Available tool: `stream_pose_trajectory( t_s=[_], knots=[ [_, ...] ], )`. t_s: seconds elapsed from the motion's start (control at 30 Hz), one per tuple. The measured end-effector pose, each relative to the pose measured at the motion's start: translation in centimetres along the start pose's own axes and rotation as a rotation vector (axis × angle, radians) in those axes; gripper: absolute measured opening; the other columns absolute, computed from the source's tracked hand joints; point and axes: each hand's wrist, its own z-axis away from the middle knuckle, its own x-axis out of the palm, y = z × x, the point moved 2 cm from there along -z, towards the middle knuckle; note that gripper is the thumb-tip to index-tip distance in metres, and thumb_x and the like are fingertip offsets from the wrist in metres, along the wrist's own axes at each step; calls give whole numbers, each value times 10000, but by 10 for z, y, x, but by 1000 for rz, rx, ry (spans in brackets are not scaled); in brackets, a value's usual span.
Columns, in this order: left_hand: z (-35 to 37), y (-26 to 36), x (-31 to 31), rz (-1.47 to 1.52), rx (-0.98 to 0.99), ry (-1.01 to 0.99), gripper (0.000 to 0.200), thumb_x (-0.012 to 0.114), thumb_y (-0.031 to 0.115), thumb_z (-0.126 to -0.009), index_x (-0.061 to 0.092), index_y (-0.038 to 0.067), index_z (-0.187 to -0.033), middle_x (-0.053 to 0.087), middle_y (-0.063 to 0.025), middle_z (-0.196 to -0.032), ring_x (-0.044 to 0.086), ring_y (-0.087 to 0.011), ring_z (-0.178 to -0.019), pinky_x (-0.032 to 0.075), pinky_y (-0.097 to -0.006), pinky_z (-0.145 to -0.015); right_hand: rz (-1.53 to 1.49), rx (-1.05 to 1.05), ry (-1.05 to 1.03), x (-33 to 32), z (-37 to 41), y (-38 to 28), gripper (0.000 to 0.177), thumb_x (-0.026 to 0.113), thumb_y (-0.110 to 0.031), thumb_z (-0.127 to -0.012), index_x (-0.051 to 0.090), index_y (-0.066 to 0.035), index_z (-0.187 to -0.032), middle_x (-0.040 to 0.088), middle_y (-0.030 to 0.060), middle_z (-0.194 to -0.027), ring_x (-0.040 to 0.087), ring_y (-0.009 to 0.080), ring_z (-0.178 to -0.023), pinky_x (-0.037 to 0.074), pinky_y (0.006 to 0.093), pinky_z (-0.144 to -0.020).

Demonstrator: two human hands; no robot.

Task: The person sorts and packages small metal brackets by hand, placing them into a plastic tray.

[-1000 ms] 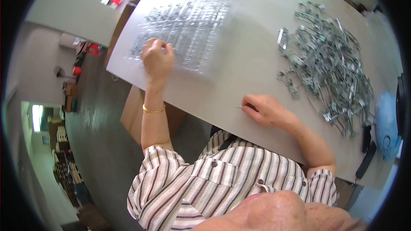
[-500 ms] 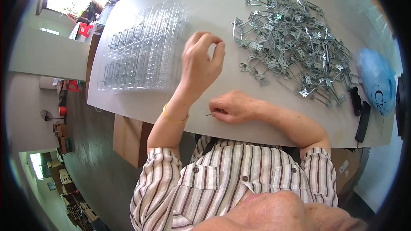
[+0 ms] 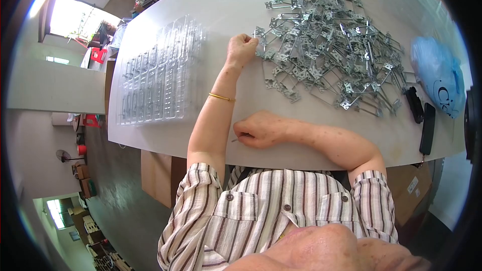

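My left hand (image 3: pixel 242 50) reaches to the left edge of a heap of metal brackets (image 3: pixel 326 45) joined by thin rods. Its fingers are pinched together at a small metal bracket (image 3: pixel 259 31) on the heap's edge; the fingertips partly hide the contact. My right hand (image 3: pixel 262 129) rests near the table's front edge, curled closed around a thin metal piece. Only the short end of that thin metal piece (image 3: pixel 234 140) sticks out to the left. Left of my hands lies a clear plastic tray (image 3: pixel 173 113) whose slots hold metal parts in rows.
On the right of the table (image 3: pixel 216 0) lie a blue plastic bag (image 3: pixel 437 73) and two black objects, one long (image 3: pixel 427 129) and one shorter (image 3: pixel 414 104). Cardboard boxes (image 3: pixel 156 173) stand below the table's front edge.
My left hand has moved forward and right to the heap's edge, and its fingers have closed into a pinch. My right hand stays nearly still. The whole view has shifted slightly.
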Motion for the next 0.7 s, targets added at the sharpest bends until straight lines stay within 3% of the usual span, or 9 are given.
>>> stream_pose_trajectory(
  t_s=[0.1, 0.2, 0.43, 0.53, 0.7],
  knots=[
    [1, 0, -1, 193, 52, -29, 240, 756, 242, -889, 736, 10, -946, 619, 32, -789, 515, -59, -725, 429, -253, -639, 6, 20, 8, 0, 2, 0, 129, 611, -187, -916, 637, -66, -878, 687, 153, -773, 670, 392, -752, 492, 515, -693],
    [13, 11, -7, 211, 106, 34, 190, 753, 214, -895, 737, 29, -938, 610, 49, -792, 495, -39, -733, 402, -227, -645, 12, 8, 24, 2, 2, 3, 126, 610, -186, -913, 636, -68, -877, 683, 152, -756, 669, 393, -741, 490, 519, -686],
    [56, 32, -11, 208, 307, -67, 158, 746, 191, -940, 711, 42, -903, 609, 53, -790, 499, -32, -749, 402, -214, -673, 25, 19, 14, 3, 0, 4, 133, 607, -195, -916, 634, -69, -886, 687, 156, -773, 671, 396, -751, 490, 523, -687],
    [49, 18, -14, 266, 226, -57, 169, 748, 203, -949, 707, 41, -922, 642, 35, -814, 547, -41, -762, 416, -208, -678, 31, 13, 6, 2, 1, 5, 130, 612, -201, -923, 628, -74, -905, 691, 147, -789, 672, 393, -751, 494, 518, -684],
    [52, 6, -16, 765, 156, -234, 122, 683, 155, -989, 661, 36, -972, 730, -134, -1038, 661, -158, -802, 512, -287, -672, 54, -18, 9, 1, 2, 9, 128, 638, -204, -941, 629, -77, -945, 695, 135, -810, 675, 363, -743, 507, 482, -679]
  ],
)
